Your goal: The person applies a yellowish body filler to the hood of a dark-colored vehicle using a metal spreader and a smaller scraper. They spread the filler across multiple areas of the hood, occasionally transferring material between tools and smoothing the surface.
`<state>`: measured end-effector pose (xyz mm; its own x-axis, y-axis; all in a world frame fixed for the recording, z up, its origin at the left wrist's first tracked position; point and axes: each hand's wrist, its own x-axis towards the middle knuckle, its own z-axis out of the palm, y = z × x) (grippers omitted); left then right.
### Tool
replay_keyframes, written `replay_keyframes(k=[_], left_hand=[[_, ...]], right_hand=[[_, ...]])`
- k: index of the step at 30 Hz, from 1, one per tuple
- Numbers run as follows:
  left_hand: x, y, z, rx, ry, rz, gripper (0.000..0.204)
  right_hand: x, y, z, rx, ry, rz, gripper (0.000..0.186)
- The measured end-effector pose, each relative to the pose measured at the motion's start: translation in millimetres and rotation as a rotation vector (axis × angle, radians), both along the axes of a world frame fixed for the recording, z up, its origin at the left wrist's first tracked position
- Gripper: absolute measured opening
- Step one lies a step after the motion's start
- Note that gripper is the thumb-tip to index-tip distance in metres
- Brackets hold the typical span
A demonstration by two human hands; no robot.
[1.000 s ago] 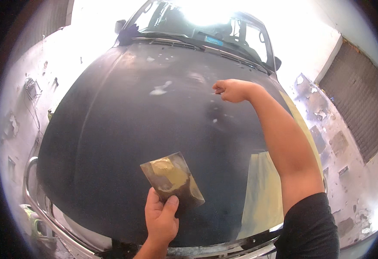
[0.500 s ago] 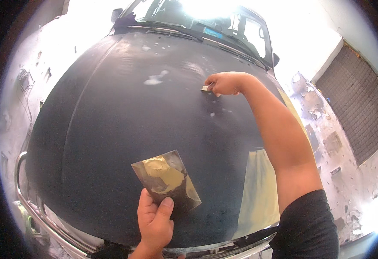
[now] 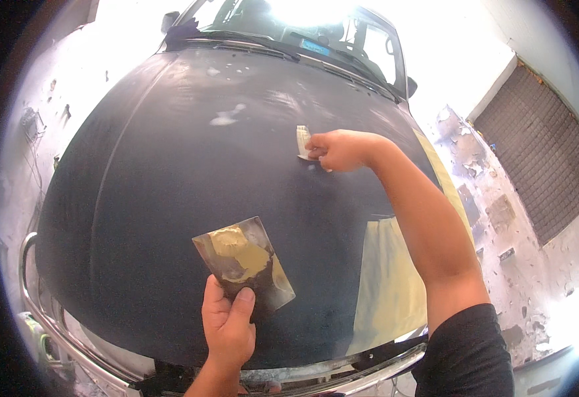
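My left hand [image 3: 230, 327] grips the lower corner of a flat, square putty board [image 3: 276, 292], thumb on top, above the near part of a dark grey car hood [image 3: 164, 198]. A lump of yellow putty [image 3: 228, 239] sits toward the board's far corner, smeared below. Farther off, my right hand [image 3: 348, 149] is closed around a small putty spreader [image 3: 307, 159], mostly hidden by the fingers, its edge against the hood. A pale strip of putty [image 3: 301, 134] lies on the hood just beyond the spreader.
A broad yellow putty patch [image 3: 387, 284] covers the hood's near right, with another strip [image 3: 438, 162] along its right edge. White spots [image 3: 226, 118] mark the far part. The windshield [image 3: 283, 30] rises behind; a metal tube bar [image 3: 71, 347] runs across the front.
My right hand has drawn the spreader toward me, and a pale putty strip now shows behind it. The view has shifted slightly; my left hand still holds the board.
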<state>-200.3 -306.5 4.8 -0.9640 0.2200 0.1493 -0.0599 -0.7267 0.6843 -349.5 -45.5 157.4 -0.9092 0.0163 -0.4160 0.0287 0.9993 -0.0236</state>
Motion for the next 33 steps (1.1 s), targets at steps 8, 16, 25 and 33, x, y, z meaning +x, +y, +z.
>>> replay_keyframes(k=[8,16,25,33], left_hand=[[-0.6,0.4,-2.5,0.004,0.035,-0.032,0.032],[0.0,-1.4,-0.8,-0.037,-0.014,-0.016,0.033],[3.5,-2.3,-0.3,-0.045,-0.065,-0.033,0.037],[2.5,-1.7,-0.4,-0.065,-0.017,0.005,0.035]], right_hand=[[44.0,-0.6,0.8,0.038,-0.004,0.047,0.055],[-1.0,26.3,18.1,-0.059,0.127,-0.004,0.058],[-59.6,26.2,5.0,-0.027,0.073,-0.018,0.062],[-11.6,18.1,10.7,0.009,-0.002,0.016,0.059]])
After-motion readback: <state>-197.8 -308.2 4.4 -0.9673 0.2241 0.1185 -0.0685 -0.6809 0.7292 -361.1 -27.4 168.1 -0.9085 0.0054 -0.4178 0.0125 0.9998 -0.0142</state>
